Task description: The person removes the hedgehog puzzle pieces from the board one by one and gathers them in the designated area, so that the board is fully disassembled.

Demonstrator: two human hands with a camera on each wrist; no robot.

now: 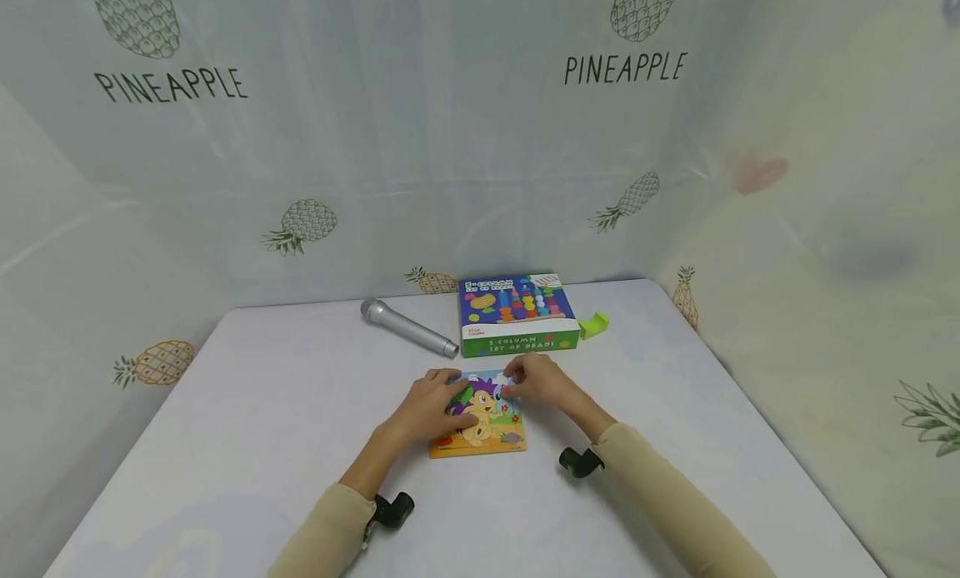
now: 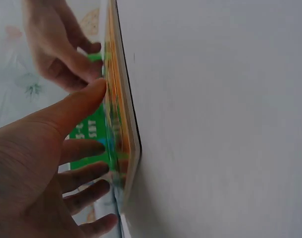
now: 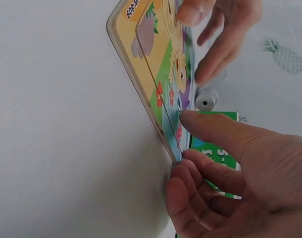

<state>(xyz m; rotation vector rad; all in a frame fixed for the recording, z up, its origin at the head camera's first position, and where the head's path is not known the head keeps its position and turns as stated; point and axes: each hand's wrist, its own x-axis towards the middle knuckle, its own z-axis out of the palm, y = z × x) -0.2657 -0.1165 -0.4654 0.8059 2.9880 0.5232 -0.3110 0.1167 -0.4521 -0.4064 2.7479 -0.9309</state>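
Note:
A square picture puzzle [image 1: 491, 439] showing a purple-spined hedgehog lies on the white table between the two hands. The left hand [image 1: 427, 407] spreads over its left side; in the left wrist view the thumb touches the picture and the fingers reach out fairly straight. At the far right corner, the right hand [image 1: 543, 382] holds the puzzle's edge. Its thumb presses on the picture [image 3: 171, 106] in the right wrist view, while the other fingers curl at the corner. Whether those fingertips pass beneath the board is hidden.
Behind the puzzle stands a bead-set box [image 1: 517, 311], with a bright green piece [image 1: 594, 325] at its right. A grey microphone [image 1: 408, 326] lies left of the box. Pineapple-print cloth [image 1: 465, 145] hangs around the table [image 1: 300, 411].

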